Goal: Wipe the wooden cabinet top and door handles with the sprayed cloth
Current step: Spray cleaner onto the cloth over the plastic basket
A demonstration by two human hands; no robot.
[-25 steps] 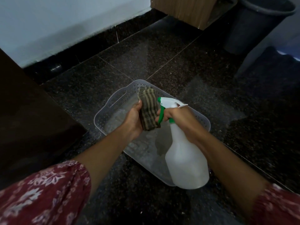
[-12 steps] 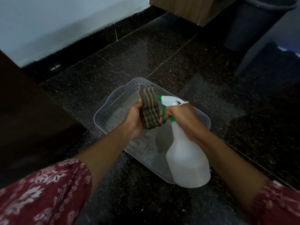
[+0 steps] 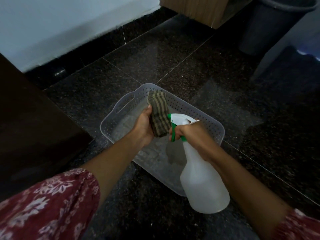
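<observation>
gripping the upright folded cloth (image 3: 158,115), left hand (image 3: 143,126); right hand (image 3: 188,134) squeezes spray bottle (image 3: 202,181).

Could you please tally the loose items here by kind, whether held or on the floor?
Striped cloth: 1
Spray bottle: 1
Perforated basket: 1
Dark bucket: 1
Total: 4

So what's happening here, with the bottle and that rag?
A person is getting a cloth ready for cleaning. The left hand holds a folded striped cloth over a perforated plastic basket on the dark floor. The right hand grips a white spray bottle, nozzle aimed at the cloth. No wiping has begun yet.
</observation>
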